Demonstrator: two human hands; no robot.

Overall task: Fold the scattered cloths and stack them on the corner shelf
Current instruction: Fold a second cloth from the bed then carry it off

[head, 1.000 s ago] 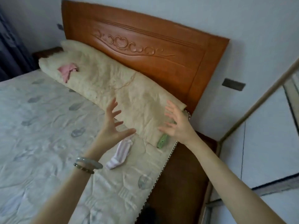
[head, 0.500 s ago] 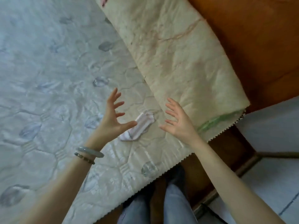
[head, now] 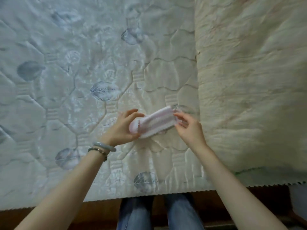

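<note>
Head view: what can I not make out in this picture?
Striped cloth: head view; its ends are covered by the left hand and right hand.
Corner shelf: head view; outside the frame.
Cream quilt: head view; cut off by top and right edges.

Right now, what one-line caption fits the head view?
Left hand and right hand hold a small pink-striped cloth by its ends over the quilted mattress, beside a cream quilt.

Dim, soft, greenish light; sheen on the mattress [head: 99, 63]; slight blur; wide-angle bending at edges.
</note>
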